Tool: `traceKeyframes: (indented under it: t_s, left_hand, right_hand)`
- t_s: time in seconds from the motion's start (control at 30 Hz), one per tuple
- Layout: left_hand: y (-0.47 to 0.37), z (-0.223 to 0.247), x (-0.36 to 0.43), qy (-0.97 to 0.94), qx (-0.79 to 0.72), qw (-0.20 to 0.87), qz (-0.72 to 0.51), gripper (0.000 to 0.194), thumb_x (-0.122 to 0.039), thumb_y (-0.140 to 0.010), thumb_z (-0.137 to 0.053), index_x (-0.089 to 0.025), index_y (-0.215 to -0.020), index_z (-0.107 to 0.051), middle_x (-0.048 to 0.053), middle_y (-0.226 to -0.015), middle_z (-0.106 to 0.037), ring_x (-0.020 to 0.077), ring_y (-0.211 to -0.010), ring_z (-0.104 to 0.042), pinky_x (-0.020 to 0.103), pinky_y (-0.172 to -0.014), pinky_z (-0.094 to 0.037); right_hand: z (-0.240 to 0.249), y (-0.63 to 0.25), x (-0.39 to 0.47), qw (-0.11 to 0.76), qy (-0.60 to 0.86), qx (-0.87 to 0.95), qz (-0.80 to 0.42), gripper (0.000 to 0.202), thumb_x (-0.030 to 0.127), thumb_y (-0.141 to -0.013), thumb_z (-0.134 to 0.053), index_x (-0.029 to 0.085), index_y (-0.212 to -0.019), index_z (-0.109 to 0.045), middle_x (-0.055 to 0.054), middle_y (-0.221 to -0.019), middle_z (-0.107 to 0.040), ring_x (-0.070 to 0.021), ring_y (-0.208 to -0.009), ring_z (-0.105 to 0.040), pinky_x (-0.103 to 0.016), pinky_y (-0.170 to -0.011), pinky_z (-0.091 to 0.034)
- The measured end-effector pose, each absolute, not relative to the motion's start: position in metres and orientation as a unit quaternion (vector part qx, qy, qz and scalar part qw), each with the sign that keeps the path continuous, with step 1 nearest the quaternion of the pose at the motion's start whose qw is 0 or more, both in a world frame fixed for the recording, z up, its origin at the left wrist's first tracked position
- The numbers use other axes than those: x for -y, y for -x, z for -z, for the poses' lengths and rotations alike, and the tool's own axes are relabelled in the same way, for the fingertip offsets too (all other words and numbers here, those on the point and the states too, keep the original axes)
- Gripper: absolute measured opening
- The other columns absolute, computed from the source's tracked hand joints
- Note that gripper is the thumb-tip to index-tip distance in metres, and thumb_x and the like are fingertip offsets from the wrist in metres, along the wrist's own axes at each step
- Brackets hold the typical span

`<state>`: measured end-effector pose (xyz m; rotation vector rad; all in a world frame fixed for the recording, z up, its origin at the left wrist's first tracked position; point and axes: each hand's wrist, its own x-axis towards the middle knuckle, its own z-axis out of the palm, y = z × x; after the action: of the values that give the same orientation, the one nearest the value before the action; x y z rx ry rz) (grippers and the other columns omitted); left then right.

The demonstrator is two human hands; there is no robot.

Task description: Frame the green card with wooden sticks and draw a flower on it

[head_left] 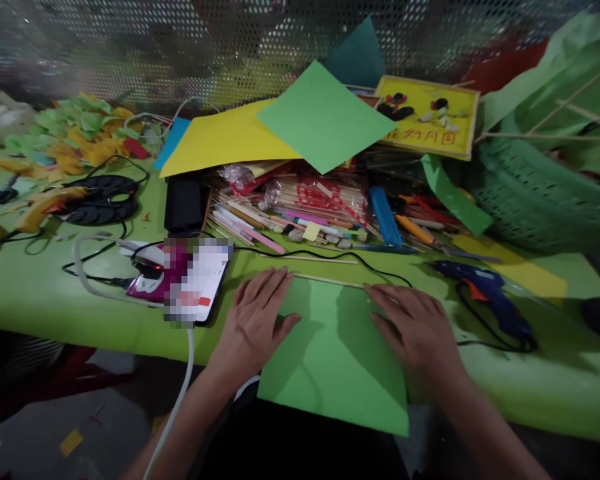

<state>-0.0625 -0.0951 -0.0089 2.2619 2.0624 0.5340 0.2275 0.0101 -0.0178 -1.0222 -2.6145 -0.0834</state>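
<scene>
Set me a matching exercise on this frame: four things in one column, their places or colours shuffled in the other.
Things
1. Thin stick
2. Phone
3. Glue gun by the right hand
4. Basket

Places, colours or states
A. Green, with rows of small holes
B. Lying at the far edge of the green sheet, fingertips at both its ends
C. Dark blue, with a red trigger
D. Screen up, just to the left of the left hand

Right pairs: 1-B, 2-D, 3-C, 4-A
</scene>
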Motion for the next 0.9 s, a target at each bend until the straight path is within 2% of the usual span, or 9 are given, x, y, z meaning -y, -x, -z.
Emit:
traceKeyframes:
  t_s: [0.3,0.53,0.67,0.9]
  left_hand:
    - [0.0608,0.0062,0.0925,-0.733,-0.664,0.022,-0.145,0.051,-0.041,-0.104,-0.051,-0.02,-0.151,-0.049,0.007,-0.156,-0.053,0.0291,-0.143,-0.047,0.049,-0.118,-0.031]
    - [0.0616,0.0073,0.0928,-0.736,-0.661,0.025,-0.145,0.053,-0.039,-0.104,-0.052,-0.02,-0.153,-0.046,0.007,-0.157,-0.052,0.0291,-0.143,-0.046,0.05,-0.117,-0.032]
    - [0.0622,0.0093,0.0935,-0.738,-0.659,0.019,-0.146,0.058,-0.041,-0.105,-0.05,-0.019,-0.157,-0.039,0.009,-0.159,-0.049,0.0299,-0.147,-0.041,0.05,-0.118,-0.031]
    - [0.0622,0.0098,0.0928,-0.735,-0.664,0.026,-0.137,0.058,-0.041,-0.105,-0.051,-0.021,-0.158,-0.039,0.009,-0.158,-0.05,0.0295,-0.147,-0.043,0.05,-0.118,-0.032]
  right_hand:
    - [0.0168,-0.2195,-0.0101,0.126,0.349,0.928,0.014,0.042,0.033,-0.103,-0.05,0.019,-0.142,-0.061,-0.012,-0.128,-0.072,-0.0294,-0.115,-0.062,-0.046,-0.095,-0.046]
    - [0.0213,-0.2203,-0.0109,0.132,0.343,0.93,0.026,0.042,0.035,-0.105,-0.049,0.017,-0.14,-0.061,-0.013,-0.128,-0.071,-0.0285,-0.114,-0.063,-0.045,-0.095,-0.046]
    - [0.0241,-0.2219,-0.0106,0.144,0.347,0.926,0.025,0.041,0.034,-0.104,-0.049,0.02,-0.141,-0.061,-0.012,-0.126,-0.072,-0.0284,-0.113,-0.064,-0.045,-0.094,-0.047]
    - [0.023,-0.22,-0.0118,0.146,0.345,0.927,0.005,0.043,0.035,-0.104,-0.049,0.023,-0.143,-0.06,-0.012,-0.127,-0.072,-0.0291,-0.113,-0.065,-0.047,-0.093,-0.049]
